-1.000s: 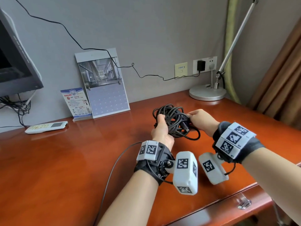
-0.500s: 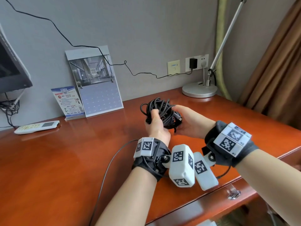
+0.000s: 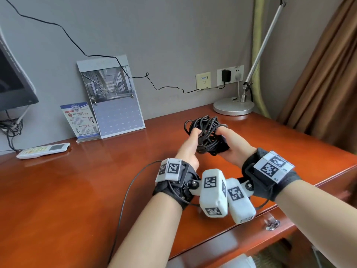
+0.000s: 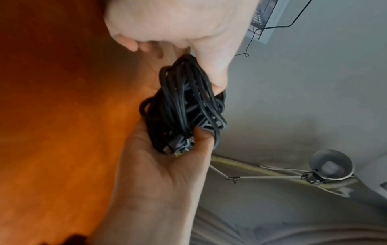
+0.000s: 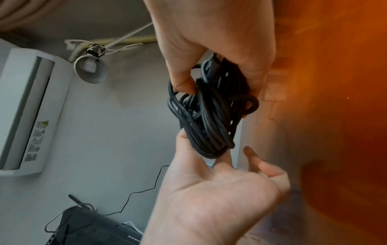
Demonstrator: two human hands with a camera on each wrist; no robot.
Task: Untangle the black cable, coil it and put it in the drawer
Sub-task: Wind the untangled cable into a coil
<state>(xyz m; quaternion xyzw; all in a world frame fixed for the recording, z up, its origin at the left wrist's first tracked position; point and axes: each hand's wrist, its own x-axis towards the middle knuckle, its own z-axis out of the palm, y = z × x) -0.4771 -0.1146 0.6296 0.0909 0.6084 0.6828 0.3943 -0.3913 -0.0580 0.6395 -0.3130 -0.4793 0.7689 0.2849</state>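
Holding the coiled black cable [image 3: 207,135] between both hands [image 3: 188,149] [image 3: 234,146], fingers curled round it; next, judged: open the drawer [image 3: 270,223].

Head view: evenly lit, soft daylight; glare is reflected off the desk [image 3: 81,190]; edges are bowed by the wide lens. Wrist views: dimmer, desk blurred (orange haze), nearest palms rendered soft.
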